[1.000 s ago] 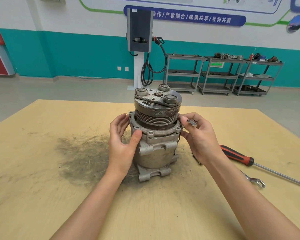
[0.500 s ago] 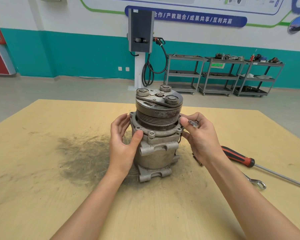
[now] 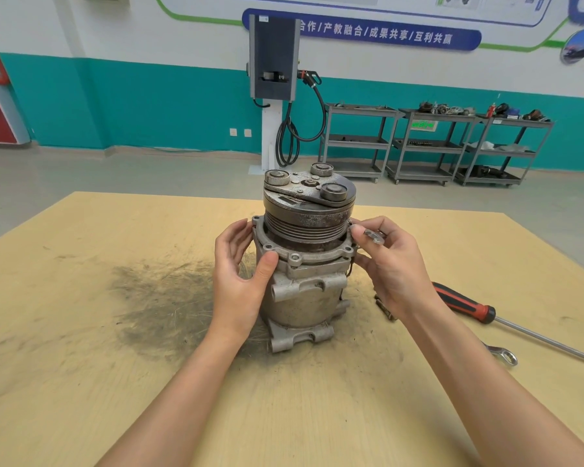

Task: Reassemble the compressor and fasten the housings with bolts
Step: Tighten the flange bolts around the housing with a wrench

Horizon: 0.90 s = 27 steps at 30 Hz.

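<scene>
One compressor (image 3: pixel 305 261) stands gripped by the left hand (image 3: pixel 241 274); the right hand (image 3: pixel 393 267) pinches one bolt (image 3: pixel 374 236).

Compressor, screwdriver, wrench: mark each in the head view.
compressor (image 3: pixel 304 298): head view, lower housing body.
screwdriver (image 3: pixel 462 303): head view, red-black handle.
wrench (image 3: pixel 504 356): head view, ring end.

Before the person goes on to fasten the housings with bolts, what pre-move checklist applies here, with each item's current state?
1. Compressor upright on the wooden table: ok.
2. Left hand steadies the body, thumb on the flange: ok.
3. Right hand holds a small metal part at the flange edge: ok; bolt or washer, cannot tell.
4. Flange holes lined up with the lower housing: cannot tell.
5. Wrench and screwdriver on the table to the right: ok.
6. Spare bolts beside the base: ok.
</scene>
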Each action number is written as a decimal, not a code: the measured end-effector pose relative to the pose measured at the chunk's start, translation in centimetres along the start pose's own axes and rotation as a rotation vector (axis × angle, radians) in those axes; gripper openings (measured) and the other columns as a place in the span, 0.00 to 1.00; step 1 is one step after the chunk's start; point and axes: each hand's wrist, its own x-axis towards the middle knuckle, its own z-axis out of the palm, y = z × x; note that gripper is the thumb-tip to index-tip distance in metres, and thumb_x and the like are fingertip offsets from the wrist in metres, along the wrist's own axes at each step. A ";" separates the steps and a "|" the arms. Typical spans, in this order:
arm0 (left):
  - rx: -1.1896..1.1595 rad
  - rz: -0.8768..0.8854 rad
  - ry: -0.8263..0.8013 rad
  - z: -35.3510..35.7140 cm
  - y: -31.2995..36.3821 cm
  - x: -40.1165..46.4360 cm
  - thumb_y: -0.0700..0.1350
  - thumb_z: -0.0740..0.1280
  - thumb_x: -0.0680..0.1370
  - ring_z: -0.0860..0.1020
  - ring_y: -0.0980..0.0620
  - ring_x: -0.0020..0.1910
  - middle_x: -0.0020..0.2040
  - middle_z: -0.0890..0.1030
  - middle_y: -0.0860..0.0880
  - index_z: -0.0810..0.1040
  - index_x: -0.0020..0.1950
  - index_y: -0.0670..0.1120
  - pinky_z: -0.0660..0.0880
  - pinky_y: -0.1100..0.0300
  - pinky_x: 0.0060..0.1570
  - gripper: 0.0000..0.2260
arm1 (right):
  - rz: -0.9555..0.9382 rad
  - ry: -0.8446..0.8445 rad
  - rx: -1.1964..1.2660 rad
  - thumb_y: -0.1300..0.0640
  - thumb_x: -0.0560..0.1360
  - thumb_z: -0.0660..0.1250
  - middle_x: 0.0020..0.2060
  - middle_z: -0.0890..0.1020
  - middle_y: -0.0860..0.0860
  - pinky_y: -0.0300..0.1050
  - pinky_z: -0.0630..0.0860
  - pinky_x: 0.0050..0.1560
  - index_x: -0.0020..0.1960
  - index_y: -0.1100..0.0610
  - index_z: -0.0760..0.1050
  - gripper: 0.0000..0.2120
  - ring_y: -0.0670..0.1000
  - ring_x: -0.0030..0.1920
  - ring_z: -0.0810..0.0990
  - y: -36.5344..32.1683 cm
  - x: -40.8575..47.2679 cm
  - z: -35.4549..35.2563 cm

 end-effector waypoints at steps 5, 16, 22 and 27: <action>0.002 -0.003 -0.002 0.0 0.0 0.0 0.58 0.71 0.70 0.73 0.58 0.68 0.66 0.74 0.55 0.67 0.68 0.49 0.68 0.64 0.68 0.30 | -0.024 -0.018 0.014 0.64 0.77 0.65 0.49 0.82 0.59 0.59 0.76 0.58 0.43 0.59 0.74 0.05 0.54 0.49 0.81 0.3 0.0 0.0; 0.013 -0.013 -0.006 0.0 0.3 -0.2 0.63 0.73 0.68 0.72 0.58 0.69 0.67 0.74 0.55 0.67 0.69 0.50 0.68 0.61 0.70 0.34 | -0.207 0.253 -0.065 0.40 0.73 0.63 0.43 0.87 0.54 0.50 0.81 0.52 0.38 0.56 0.72 0.19 0.52 0.51 0.85 -1.8 0.3 -2.1; 0.013 -0.012 -0.003 0.0 0.2 -0.1 0.61 0.72 0.69 0.72 0.58 0.69 0.68 0.74 0.54 0.67 0.68 0.53 0.68 0.61 0.70 0.31 | -0.082 0.207 -0.098 0.33 0.80 0.44 0.36 0.85 0.59 0.40 0.80 0.33 0.55 0.56 0.77 0.33 0.59 0.41 0.86 -5.3 0.7 -5.0; 0.006 -0.006 -0.001 0.0 0.1 -0.2 0.60 0.71 0.69 0.72 0.60 0.68 0.67 0.74 0.56 0.67 0.66 0.56 0.68 0.64 0.69 0.28 | 0.011 0.093 0.140 0.59 0.80 0.62 0.41 0.86 0.58 0.36 0.80 0.37 0.51 0.61 0.77 0.07 0.55 0.44 0.86 -5.0 0.9 -4.7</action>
